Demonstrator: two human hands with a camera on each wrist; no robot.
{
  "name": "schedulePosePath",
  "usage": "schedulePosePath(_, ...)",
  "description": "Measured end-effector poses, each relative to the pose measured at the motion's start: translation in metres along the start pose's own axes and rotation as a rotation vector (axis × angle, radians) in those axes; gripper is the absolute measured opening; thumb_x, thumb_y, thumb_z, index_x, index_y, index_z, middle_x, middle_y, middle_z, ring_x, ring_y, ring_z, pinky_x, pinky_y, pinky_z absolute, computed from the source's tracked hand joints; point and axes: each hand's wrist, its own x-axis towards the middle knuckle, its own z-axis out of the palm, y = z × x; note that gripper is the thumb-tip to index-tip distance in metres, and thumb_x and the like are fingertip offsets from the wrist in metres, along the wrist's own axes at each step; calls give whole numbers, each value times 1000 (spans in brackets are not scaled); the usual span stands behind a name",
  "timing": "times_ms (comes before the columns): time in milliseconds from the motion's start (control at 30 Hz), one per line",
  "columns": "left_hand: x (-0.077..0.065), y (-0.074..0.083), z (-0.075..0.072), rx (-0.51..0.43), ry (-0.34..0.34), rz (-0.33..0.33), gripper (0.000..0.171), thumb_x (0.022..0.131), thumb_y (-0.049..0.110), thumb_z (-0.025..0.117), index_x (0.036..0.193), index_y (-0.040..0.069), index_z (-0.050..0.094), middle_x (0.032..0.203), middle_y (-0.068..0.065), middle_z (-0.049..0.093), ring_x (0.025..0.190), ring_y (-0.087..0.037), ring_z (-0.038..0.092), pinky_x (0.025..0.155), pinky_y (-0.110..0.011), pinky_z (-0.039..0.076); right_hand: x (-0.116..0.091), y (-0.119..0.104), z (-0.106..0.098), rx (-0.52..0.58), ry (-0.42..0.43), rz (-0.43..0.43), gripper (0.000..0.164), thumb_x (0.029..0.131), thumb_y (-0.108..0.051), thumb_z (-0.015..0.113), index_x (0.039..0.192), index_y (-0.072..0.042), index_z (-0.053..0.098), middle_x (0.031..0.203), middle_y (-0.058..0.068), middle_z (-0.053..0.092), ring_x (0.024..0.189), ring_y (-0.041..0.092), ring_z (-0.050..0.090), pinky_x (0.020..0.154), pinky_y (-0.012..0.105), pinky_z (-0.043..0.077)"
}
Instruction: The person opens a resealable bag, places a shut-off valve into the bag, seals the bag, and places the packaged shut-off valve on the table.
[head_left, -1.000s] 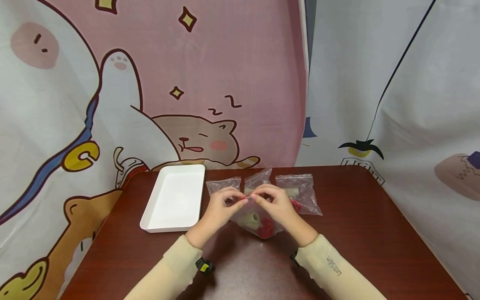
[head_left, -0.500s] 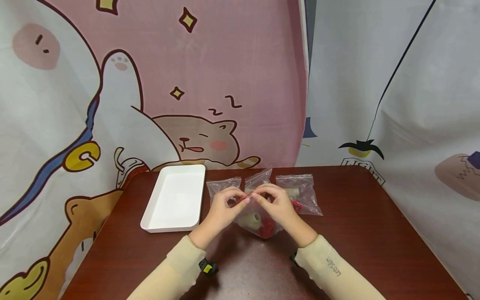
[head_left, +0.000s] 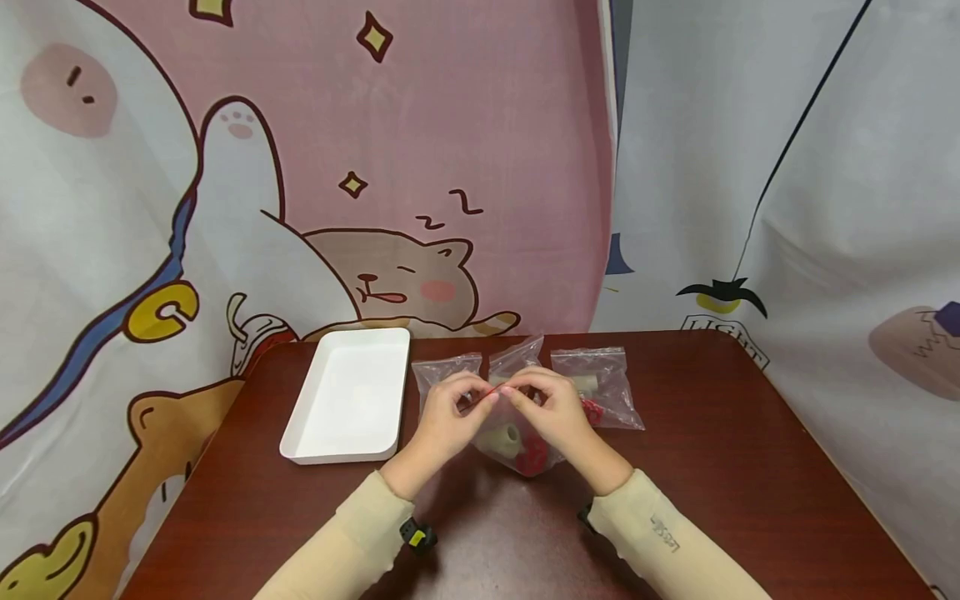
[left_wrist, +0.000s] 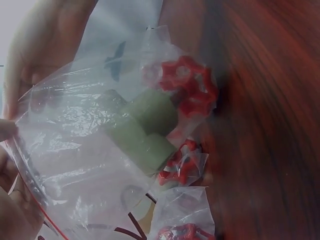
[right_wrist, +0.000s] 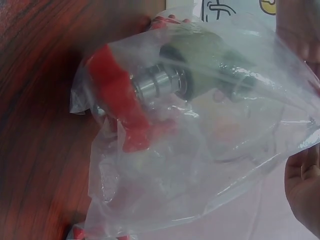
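Note:
A clear zip bag (head_left: 517, 465) with a red seal line hangs between my hands. My left hand (head_left: 447, 414) pinches its top edge between thumb and fingers. Close beside it, my right hand (head_left: 553, 410) pinches the same edge. Inside the bag is a valve: a green plastic body (left_wrist: 145, 127), a metal stem (right_wrist: 157, 82) and a red handwheel (right_wrist: 120, 97). The bag's bottom is near the table; contact cannot be told. In the left wrist view the red seal strip (left_wrist: 47, 215) runs along the upper edge. Whether the seal is fully closed cannot be told.
Behind my hands lie more clear zip bags: a left bag (head_left: 448, 367), a middle bag (head_left: 517, 357) and a right bag (head_left: 618, 396) with a red and pale green part. A white tray (head_left: 345, 396) stands at the left on the brown table (head_left: 720, 467). Printed cloth hangs behind.
My left hand and forearm have shifted slightly right, toward the right hand, along the bag's edge. The right hand stays nearly still. The other bags and the tray have not moved.

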Motion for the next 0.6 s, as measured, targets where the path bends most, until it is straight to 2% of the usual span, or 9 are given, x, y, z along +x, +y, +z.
schedulePosePath(167, -1, -4, -2, 1, -23, -1, 7, 85, 19, 71, 83, 12, 70, 82, 4, 66, 69, -6, 54, 61, -22, 48, 1, -2, 2, -34, 21, -12, 4, 81, 5, 69, 83, 8, 69, 81, 15, 68, 61, 16, 49, 52, 24, 41)
schedulePosePath(367, -6, -10, -7, -42, -96, -98, 9, 87, 21, 69, 88, 12, 69, 86, 3, 66, 72, -7, 55, 64, -23, 50, 0, -3, 3, -53, 39, 5, 5, 79, 7, 69, 83, 8, 67, 82, 15, 67, 62, 13, 48, 52, 25, 41)
schedulePosePath(600, -8, -11, -9, -98, -128, -187, 11, 86, 23, 69, 91, 12, 69, 89, 0, 66, 74, -10, 55, 67, -24, 50, 0, -3, 3, -50, 36, -9, 7, 77, 11, 69, 83, 6, 68, 82, 15, 67, 62, 14, 48, 53, 25, 41)
